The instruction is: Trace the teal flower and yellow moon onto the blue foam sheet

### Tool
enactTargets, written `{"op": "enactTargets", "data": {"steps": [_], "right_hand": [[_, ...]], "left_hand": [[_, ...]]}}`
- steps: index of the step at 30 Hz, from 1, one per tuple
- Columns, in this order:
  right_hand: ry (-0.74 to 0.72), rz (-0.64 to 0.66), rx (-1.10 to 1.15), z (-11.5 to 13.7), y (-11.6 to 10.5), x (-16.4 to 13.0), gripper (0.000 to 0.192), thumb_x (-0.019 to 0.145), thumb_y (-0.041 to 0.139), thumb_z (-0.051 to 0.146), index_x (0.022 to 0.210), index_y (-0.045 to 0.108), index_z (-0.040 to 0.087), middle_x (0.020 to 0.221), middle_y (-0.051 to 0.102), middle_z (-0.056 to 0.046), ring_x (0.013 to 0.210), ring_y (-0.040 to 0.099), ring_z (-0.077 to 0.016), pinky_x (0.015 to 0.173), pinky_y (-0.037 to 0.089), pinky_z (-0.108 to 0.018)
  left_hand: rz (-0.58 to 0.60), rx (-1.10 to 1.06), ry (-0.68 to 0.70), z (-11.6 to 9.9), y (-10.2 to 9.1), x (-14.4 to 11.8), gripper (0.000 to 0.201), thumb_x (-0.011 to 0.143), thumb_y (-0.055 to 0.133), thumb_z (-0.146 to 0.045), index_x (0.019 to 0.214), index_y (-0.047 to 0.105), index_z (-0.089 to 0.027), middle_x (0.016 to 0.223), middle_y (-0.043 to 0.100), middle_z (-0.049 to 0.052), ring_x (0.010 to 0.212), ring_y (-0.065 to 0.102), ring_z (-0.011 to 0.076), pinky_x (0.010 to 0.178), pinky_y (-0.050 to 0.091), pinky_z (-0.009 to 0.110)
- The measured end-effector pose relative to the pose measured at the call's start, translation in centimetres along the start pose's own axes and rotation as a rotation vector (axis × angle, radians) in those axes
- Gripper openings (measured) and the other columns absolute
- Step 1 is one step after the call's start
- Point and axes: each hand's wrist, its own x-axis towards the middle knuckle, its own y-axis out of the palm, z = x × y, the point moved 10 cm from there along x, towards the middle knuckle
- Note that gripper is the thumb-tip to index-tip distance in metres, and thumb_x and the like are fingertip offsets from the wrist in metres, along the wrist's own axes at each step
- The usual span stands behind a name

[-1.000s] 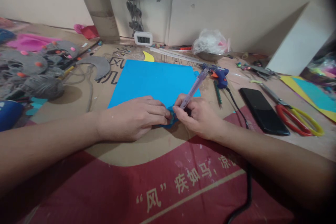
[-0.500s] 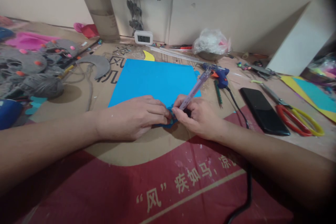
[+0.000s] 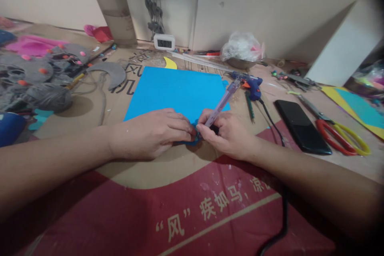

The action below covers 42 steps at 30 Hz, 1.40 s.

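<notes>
Hidden under the fingertips: most of a small blue cutout, only a scalloped edge peeking out between the 2 hands, exact shape impossible to tell. Pen tip covered by the right thumb and forefinger, so no telling whether a line is being drawn. Near edge of the blue sheet masked by both hands; far corners plain to see. Left hand flat, palm down, fingers together and pressing on the cutout and the sheet's near edge. Right hand curled tight around a pale purple pen, barrel slanting up and away to the right, tip down at the cutout. Sheet bright blue, matte, rectangular, lying flat on printed cardboard covering the counter, straight ahead of the hands. To the right, well apart: black phone, scissors with red and yellow handles, blue glue gun with its cord running off the bottom edge. Grey felt pieces at far left, partly cut off. Small clock by the wall, digits too blurred to read.
</notes>
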Motion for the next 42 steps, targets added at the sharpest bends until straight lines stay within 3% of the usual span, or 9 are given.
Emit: {"op": "enactTargets", "data": {"steps": [31, 42], "right_hand": [[-0.038, 0.052, 0.007, 0.65, 0.29, 0.14, 0.024, 0.093, 0.048, 0.028, 0.077, 0.060, 0.015, 0.067, 0.059, -0.001, 0.056, 0.051, -0.0099, 0.056, 0.036, -0.024], [-0.059, 0.040, -0.005, 0.90, 0.22, 0.15, 0.026, 0.094, 0.048, 0.028, 0.074, 0.059, 0.015, 0.069, 0.059, -0.001, 0.056, 0.050, -0.0092, 0.056, 0.035, -0.024]], "left_hand": [[-0.030, 0.042, 0.006, -0.25, -0.70, 0.01, 0.034, 0.091, 0.042, -0.006, 0.111, 0.067, -0.015, 0.111, 0.070, 0.011, 0.102, 0.063, 0.0221, 0.087, 0.050, 0.034], [0.024, -0.016, -0.008, -0.01, -0.65, -0.22, 0.032, 0.088, 0.044, -0.005, 0.110, 0.064, -0.017, 0.109, 0.069, 0.011, 0.101, 0.062, 0.0221, 0.086, 0.050, 0.034]]}}
